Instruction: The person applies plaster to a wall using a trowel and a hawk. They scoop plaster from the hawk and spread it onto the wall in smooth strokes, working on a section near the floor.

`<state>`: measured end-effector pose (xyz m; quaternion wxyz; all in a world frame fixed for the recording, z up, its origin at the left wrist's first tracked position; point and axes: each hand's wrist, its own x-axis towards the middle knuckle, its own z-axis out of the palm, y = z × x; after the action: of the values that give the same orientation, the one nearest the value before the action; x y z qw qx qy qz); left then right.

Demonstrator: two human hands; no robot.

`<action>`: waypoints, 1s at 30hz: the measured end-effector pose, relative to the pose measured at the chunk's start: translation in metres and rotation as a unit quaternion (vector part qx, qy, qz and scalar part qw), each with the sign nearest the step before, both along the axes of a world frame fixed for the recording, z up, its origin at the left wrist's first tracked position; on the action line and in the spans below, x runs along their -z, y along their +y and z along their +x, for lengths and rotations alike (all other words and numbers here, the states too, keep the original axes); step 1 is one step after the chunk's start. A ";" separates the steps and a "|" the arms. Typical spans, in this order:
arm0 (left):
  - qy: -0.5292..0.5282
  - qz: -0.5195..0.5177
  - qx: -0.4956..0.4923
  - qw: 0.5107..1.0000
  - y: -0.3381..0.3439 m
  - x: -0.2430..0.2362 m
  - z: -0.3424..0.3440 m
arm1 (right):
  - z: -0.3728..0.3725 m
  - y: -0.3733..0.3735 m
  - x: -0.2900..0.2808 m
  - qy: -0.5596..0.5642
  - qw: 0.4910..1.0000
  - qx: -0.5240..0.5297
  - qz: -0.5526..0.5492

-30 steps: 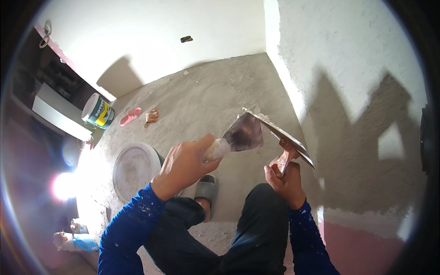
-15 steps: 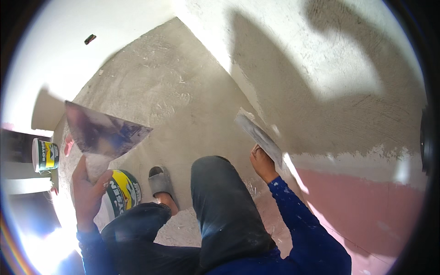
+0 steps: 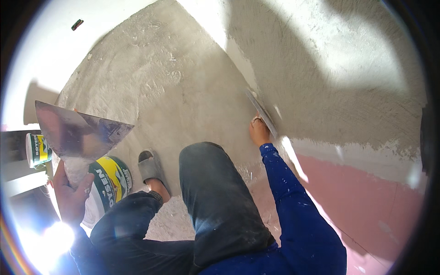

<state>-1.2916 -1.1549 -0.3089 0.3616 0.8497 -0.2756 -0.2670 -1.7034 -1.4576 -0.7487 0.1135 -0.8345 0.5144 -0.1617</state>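
Observation:
My left hand [image 3: 68, 192] is closed around the pale, crusted handle of a broad putty knife [image 3: 82, 130]. Its wide, flared metal blade points away from me, smeared in places. Over on the right, my right hand [image 3: 260, 130] grips a plastering trowel [image 3: 262, 113] from behind. The trowel shows nearly edge-on, with its face turned to the right wall [image 3: 311, 101]; whether it touches the wall I cannot tell. That wall has a rough grey-white coat above a pink lower band. A green, yellow and white bucket [image 3: 110, 178] stands beneath my left hand, partly hidden by it.
A second, similar bucket [image 3: 39, 150] is at the far left. The rough grey floor [image 3: 156, 82] narrows toward a far corner between walls. A small dark object [image 3: 77, 24] shows against the white left wall. My slippered foot [image 3: 153, 172] and bent knee are below. Bright light glares lower left.
My right hand has moved farther forward along the wall, and its trowel has turned more edge-on. The left hand and putty knife sit farther left in view. The whole view has shifted.

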 end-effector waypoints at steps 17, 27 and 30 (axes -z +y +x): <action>-0.028 0.006 0.059 0.998 -0.005 -0.002 -0.016 | 0.012 -0.012 -0.017 -0.048 0.993 0.075 0.074; -0.093 0.007 0.050 0.994 0.008 0.003 -0.012 | -0.012 0.003 -0.082 -0.116 0.983 0.073 0.121; -0.100 0.025 0.049 0.994 0.012 0.002 -0.009 | -0.021 0.012 -0.092 -0.060 0.986 0.062 0.140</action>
<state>-1.3002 -1.1431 -0.3105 0.2973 0.8666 -0.3444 -0.2053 -1.7245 -1.4459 -0.6570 0.2492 -0.7657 0.5751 -0.1444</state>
